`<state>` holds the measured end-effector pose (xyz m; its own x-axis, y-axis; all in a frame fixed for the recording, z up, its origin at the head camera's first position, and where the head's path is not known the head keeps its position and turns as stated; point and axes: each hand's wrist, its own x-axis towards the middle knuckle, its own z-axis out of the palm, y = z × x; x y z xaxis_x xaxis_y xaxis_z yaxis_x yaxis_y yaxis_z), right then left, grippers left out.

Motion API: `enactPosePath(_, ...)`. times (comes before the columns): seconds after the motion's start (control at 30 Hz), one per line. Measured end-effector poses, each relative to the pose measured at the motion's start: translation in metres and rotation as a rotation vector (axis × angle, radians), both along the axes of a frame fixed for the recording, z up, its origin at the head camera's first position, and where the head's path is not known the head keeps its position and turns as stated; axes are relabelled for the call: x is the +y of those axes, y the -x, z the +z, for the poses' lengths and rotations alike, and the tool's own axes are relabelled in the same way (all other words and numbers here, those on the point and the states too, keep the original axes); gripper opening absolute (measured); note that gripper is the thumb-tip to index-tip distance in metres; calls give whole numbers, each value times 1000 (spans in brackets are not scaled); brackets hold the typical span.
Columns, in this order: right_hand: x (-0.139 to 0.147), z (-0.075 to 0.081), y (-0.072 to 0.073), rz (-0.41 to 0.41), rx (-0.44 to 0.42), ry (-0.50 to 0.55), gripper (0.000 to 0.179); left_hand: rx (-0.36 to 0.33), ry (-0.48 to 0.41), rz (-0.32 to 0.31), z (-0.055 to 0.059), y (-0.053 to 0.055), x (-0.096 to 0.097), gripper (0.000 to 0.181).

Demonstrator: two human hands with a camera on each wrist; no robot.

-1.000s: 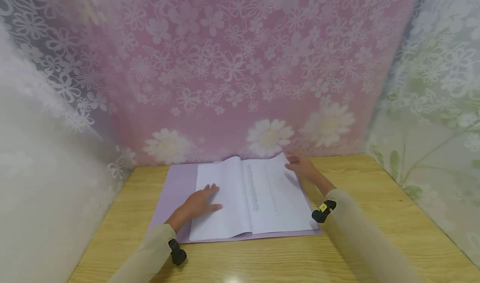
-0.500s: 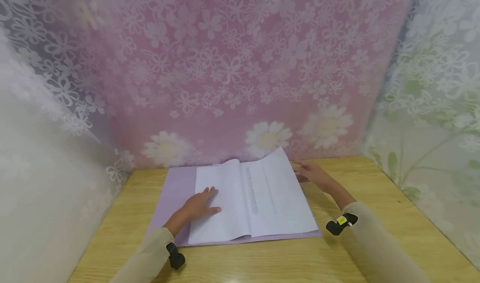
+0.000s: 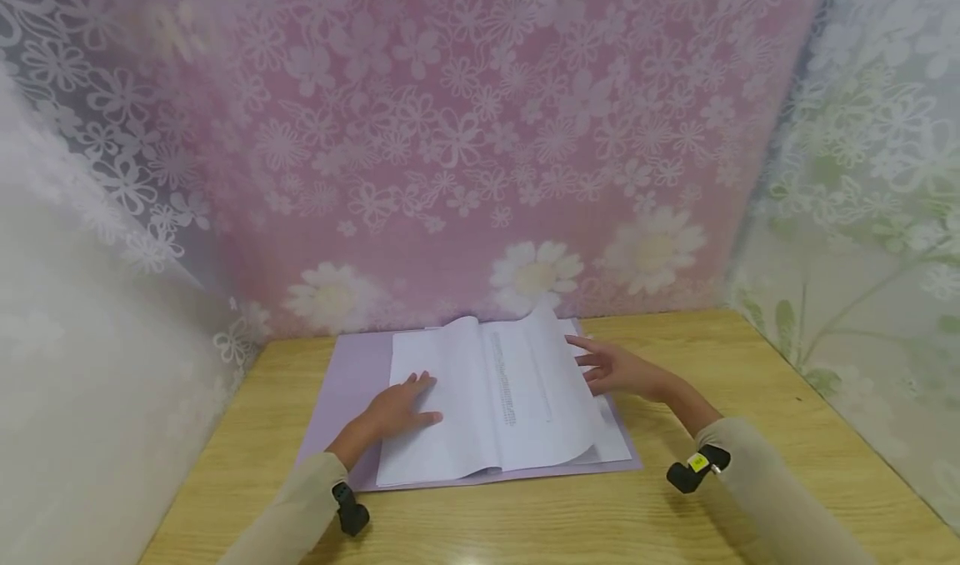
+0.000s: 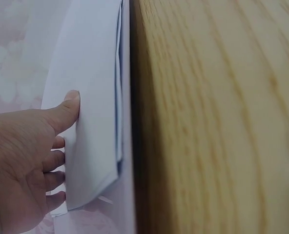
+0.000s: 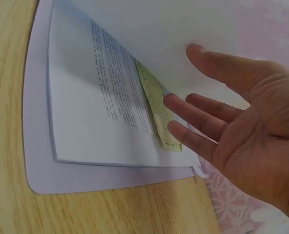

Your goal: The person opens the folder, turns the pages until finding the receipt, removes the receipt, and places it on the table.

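Observation:
A lilac folder [image 3: 352, 357] lies spread on the table with a stack of white printed sheets in it. My left hand [image 3: 393, 411] rests on the left-hand pages [image 3: 450, 448], fingers spread; the left wrist view shows its thumb on the paper. On the right, a lifted sheet [image 3: 547, 398] curls up and leftward. My right hand [image 3: 615, 369] is at its outer edge, fingers extended and apart. Beneath that sheet, the right wrist view reveals a printed page [image 5: 91, 126] with a yellow printed slip [image 5: 156, 107] on it. Whether the right thumb touches the sheet, I cannot tell.
The wood-grain table [image 3: 480, 523] extends in front of the folder and to both sides. Behind it stands a pink floral backdrop [image 3: 450, 173], close to the folder's far edge. Pale floral panels [image 3: 862, 298] flank the table.
My right hand has moved from the page's top right corner down its outer edge. The right-hand sheet has lifted and curled leftward, baring the page below. My left hand has stayed put.

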<state>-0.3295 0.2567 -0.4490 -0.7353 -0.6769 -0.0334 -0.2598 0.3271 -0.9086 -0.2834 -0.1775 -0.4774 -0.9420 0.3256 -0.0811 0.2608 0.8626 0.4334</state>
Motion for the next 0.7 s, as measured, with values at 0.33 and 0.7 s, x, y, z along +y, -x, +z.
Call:
enactPosePath(0.33, -20, -5, -14, 107, 61, -62, 107, 7, 7, -3, -3, 0, 0, 75)
enactPosePath(0.7, -48, -2, -30, 103, 200, -243, 105, 12, -4, -2, -6, 0, -2, 75)
